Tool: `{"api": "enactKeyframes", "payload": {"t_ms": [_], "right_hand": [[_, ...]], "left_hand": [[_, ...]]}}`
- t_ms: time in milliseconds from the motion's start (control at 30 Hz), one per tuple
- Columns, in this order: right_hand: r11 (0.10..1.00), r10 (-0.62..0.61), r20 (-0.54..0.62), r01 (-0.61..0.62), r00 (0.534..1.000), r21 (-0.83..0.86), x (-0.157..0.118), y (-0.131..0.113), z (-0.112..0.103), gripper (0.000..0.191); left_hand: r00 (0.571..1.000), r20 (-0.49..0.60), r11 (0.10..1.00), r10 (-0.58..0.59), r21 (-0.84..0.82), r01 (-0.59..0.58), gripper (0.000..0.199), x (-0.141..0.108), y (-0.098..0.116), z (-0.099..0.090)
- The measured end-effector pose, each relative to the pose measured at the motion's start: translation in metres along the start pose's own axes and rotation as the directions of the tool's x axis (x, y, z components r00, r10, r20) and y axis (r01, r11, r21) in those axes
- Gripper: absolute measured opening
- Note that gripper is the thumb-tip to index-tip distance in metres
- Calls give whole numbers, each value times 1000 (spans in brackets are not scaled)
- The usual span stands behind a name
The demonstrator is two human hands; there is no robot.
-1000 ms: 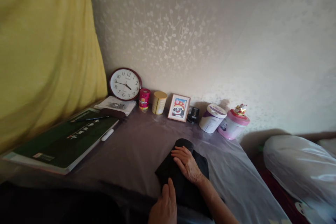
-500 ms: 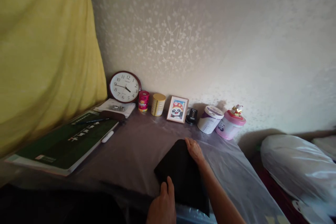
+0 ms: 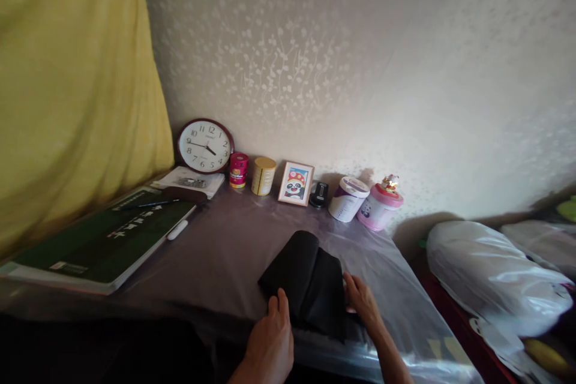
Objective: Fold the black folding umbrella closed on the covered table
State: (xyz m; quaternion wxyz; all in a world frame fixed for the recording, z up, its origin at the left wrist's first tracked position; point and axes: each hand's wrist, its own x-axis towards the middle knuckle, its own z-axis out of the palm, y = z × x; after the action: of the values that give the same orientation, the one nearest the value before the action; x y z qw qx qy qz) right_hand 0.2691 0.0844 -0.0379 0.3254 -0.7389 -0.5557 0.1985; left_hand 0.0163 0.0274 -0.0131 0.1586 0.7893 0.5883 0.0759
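Note:
A black cloth [image 3: 299, 279], partly folded over with a raised fold along its middle, lies near the front edge of the table [image 3: 225, 258]. My left hand [image 3: 272, 336] rests at the cloth's lower left edge, fingers together and pointing forward; its thumb is hidden. At the right edge of the cloth, my right hand [image 3: 360, 300] has its fingers bent and pinched on the black fabric.
Along the wall stand a clock [image 3: 206, 146], a red can [image 3: 238, 170], a yellow-lidded can [image 3: 263, 176], a panda picture frame [image 3: 296, 183], a black object [image 3: 318, 195] and two tubs [image 3: 348, 199]. A green book [image 3: 99, 240] lies left; plastic bags [image 3: 490, 270] are at right.
My right hand has moved from the cloth's far top corner down to its right side. The cloth's right part now lies folded, with a ridge. The view has shifted slightly right.

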Motion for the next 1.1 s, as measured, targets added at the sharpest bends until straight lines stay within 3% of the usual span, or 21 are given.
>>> {"api": "enactKeyframes", "payload": {"t_ms": [100,233,500,733,933,1100], "right_hand": [[995,94,-26,-94,995,28,-7,-11,6,43],[999,2,-159,-8,987,-33,-7,-19,7,43],[997,-41,-171,28,984,-78,4,-37,3,38],[950,-14,-35,24,999,312,18,-74,4,40],[857,-9,41,-13,999,516,34,-113,39,44],[828,46,118,-104,992,551,42,-121,74,36]], "left_hand": [[1000,-24,1000,3,13,-3,56,1,-1,4],[1000,-25,1000,5,-7,-6,56,1,-1,6],[999,49,1000,-4,-15,5,58,1,1,-4],[1000,9,999,-12,44,12,61,2,3,-5],[1000,-16,993,22,112,-20,59,3,2,-4],[1000,-16,994,27,109,-25,59,5,3,-5]]}}
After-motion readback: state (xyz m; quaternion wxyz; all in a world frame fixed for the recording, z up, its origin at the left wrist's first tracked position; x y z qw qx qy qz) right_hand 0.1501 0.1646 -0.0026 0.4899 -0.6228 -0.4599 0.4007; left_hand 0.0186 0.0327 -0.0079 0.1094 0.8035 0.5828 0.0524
